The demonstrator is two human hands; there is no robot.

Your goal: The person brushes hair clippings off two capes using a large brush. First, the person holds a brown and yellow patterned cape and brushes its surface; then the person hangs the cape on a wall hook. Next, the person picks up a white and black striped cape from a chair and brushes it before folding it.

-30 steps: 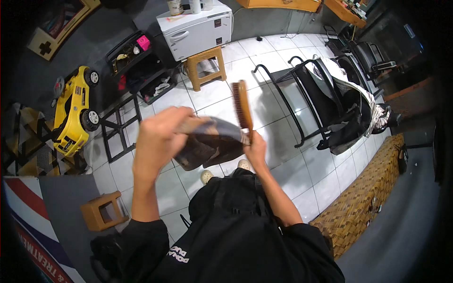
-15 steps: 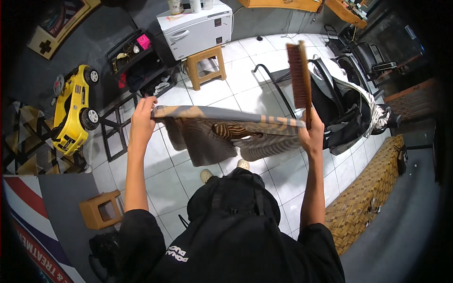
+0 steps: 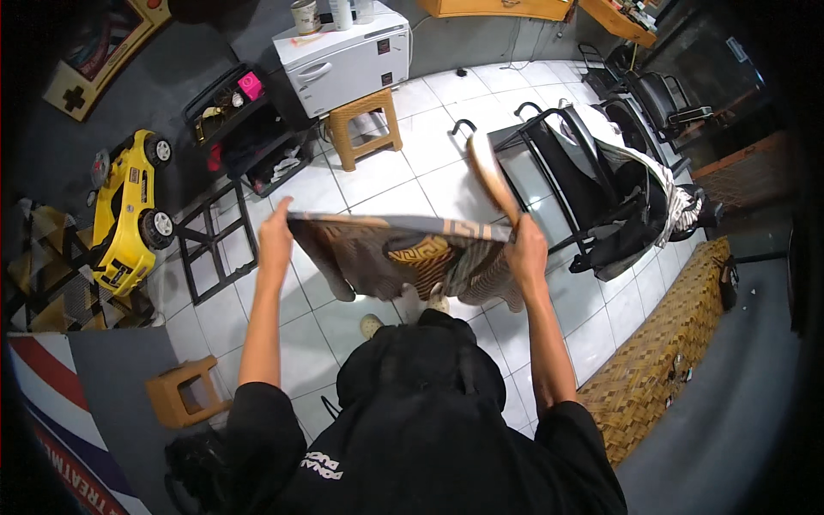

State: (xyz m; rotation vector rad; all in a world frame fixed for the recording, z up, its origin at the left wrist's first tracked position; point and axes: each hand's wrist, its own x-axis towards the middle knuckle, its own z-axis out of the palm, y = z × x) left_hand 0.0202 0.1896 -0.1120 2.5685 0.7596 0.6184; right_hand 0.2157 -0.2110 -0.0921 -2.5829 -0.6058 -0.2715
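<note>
A patterned cloth [image 3: 360,262] in grey, brown and gold hangs stretched between my hands, its top edge drawn nearly level and its lower part in folds over the floor. My left hand [image 3: 275,243] is closed on the upper left corner. At the opposite corner, my right hand [image 3: 527,249] grips the cloth and also the handle of a wooden brush [image 3: 493,178]. The brush points up and away from me, smeared by motion, with its wooden back showing; its bristles are mostly hidden. Below the cloth, the tips of my pale clogs [image 3: 370,325] show.
A black metal chair [image 3: 592,176] draped with clothes stands right of the brush. Further off are a white cabinet [image 3: 352,73], a brown stool [image 3: 365,129] and a black cart [image 3: 227,112]. A yellow toy car [image 3: 129,215] is left; a woven panel [image 3: 657,360] lies right.
The cloth's right end and my right hand have moved left and slightly nearer. The brush has turned from bristles showing to its wooden back, leaning left. More of the cloth's face shows.
</note>
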